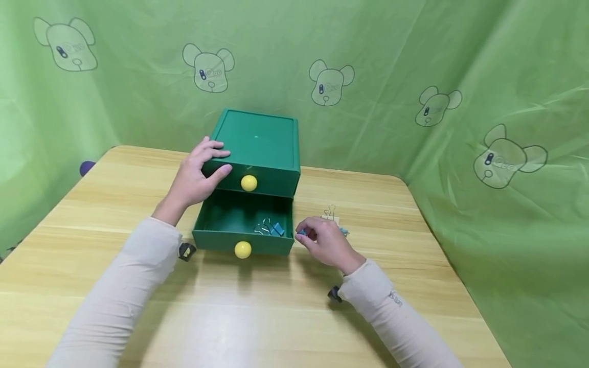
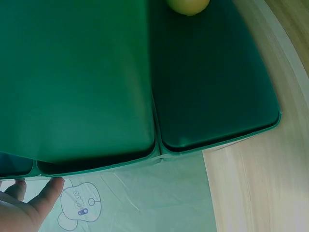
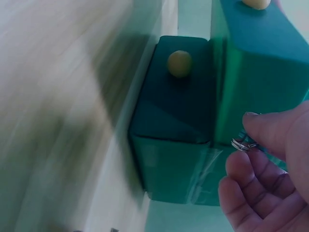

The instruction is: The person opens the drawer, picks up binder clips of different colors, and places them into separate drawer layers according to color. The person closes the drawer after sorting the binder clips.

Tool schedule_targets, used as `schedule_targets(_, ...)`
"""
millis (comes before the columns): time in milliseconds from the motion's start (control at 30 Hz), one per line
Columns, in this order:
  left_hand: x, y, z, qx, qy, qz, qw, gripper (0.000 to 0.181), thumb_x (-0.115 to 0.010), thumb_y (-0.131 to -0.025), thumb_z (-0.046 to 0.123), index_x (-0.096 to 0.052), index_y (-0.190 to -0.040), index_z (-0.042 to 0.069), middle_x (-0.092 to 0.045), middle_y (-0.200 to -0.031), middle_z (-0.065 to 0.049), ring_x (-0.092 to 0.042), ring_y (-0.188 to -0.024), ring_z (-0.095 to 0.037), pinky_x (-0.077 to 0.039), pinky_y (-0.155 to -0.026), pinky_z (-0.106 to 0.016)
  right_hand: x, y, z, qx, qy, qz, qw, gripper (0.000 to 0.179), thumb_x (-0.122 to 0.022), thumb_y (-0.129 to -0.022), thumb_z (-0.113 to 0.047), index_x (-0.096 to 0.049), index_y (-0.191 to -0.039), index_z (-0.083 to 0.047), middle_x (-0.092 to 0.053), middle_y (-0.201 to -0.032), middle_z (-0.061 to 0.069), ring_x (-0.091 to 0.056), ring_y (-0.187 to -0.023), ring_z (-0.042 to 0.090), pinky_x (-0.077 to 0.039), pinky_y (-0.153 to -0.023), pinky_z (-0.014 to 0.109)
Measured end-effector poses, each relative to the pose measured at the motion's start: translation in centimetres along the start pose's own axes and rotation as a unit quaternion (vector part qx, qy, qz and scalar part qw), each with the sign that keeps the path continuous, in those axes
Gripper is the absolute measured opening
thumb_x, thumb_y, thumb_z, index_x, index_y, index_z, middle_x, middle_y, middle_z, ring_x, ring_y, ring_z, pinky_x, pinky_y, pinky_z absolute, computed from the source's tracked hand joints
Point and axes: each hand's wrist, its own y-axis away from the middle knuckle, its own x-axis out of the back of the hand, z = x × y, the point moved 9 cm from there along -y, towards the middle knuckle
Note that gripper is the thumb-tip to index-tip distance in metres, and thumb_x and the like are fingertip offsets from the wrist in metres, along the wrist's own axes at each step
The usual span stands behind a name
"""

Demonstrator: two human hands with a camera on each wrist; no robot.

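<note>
A green two-drawer box (image 1: 259, 138) stands on the table, its lower drawer (image 1: 211, 240) pulled out. My left hand (image 1: 193, 176) rests on the box's upper left front edge, fingers extended over the top and thumb near the front. Just right of the open drawer, my right hand (image 1: 330, 244) pinches a small blue binder clip (image 1: 301, 232) between thumb and fingers; its silver wire handles (image 3: 240, 144) show in the right wrist view. Inside the drawer, toward the right, lies a blue binder clip (image 1: 277, 229) among wire handles.
Behind my right hand, a whitish binder clip (image 1: 332, 219) and blue clips (image 1: 344, 231) lie on the wooden table (image 1: 221, 317), partly hidden. Yellow knobs mark the upper drawer (image 1: 249, 183) and lower one. Green curtain (image 1: 368, 41) surrounds the table's back and sides.
</note>
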Motion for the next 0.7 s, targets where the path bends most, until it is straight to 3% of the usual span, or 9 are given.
schedule_targets(333,0.2,-0.2,0.2,-0.002,-0.002,0.001,1.0000,0.039,-0.064,-0.092,0.026,-0.064,-0.124,0.003,-0.048,-0.141,-0.012,-0.018,-0.145,-0.023,-0.014,-0.115,-0.052,1.1,-0.4,-1.8,0.040,-0.005,0.016,0.9990,0.005,-0.073,-0.086,-0.006,-0.068,-0.088,-0.007,-0.059,-0.076,-0.004,-0.052,-0.066,0.009,-0.049,-0.060,0.025)
schedule_targets(700,0.0,0.0,0.1,0.004,-0.003,-0.003,1.0000,0.039,-0.064,-0.093,0.026,-0.064,-0.125,0.004,-0.047,-0.142,-0.012,-0.017,-0.146,-0.023,-0.014,-0.115,-0.053,2.5,-1.2,-2.6,0.045,0.008,0.019,0.9988,0.005,-0.073,-0.086,-0.007,-0.069,-0.090,-0.006,-0.061,-0.077,-0.003,-0.053,-0.067,0.010,-0.051,-0.061,0.027)
